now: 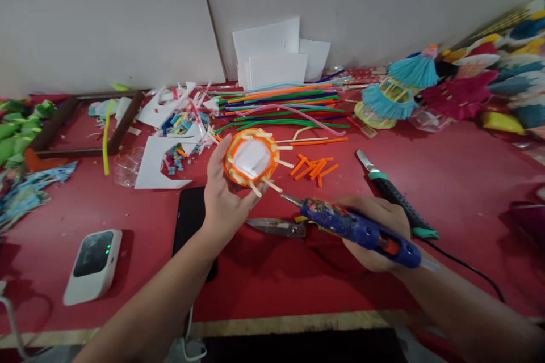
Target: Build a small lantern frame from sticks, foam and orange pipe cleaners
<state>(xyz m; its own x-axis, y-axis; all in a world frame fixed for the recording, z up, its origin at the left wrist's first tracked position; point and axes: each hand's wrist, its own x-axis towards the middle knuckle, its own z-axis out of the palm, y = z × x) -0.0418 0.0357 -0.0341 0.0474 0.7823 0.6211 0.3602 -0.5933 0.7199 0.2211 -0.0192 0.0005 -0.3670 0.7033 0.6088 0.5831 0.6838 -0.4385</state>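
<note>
Left hand: the left hand [223, 198] grips the round craft piece [253, 159] between thumb and fingers, at its left and lower edges; the far fingertips are hidden.
Round craft piece: held above the table [149, 306], near its middle; white centre, orange inner ring, pale yellow rim; pale sticks project from the right and lower edges.
Right hand: the right hand [378, 221] is closed around the blue glue gun [353, 227]; finger detail beneath the body cannot be told.
Glue gun: nozzle directed up and left, toward the projecting sticks, with a small gap between; body stained with mixed colours; a clear glue stick protrudes at the rear.
Scissors: the scissors [276, 227] lie between the hands, blades together, pointing left; the handles are partly covered by the glue gun.
Phone: the black phone [190, 215] lies partly under the left forearm.
Cutter: the green-and-black utility knife [395, 198] lies beyond the right hand, blade pointing away and left.
Orange pieces: the short orange pieces [315, 169] lie loosely heaped, right of the craft piece.
Far edge: multicoloured craft stems [289, 105] lie roughly parallel; white sheets [272, 57] lean against the wall behind.
Far right: a tiered model with turquoise skirts [394, 93] stands beside other coloured models.
</note>
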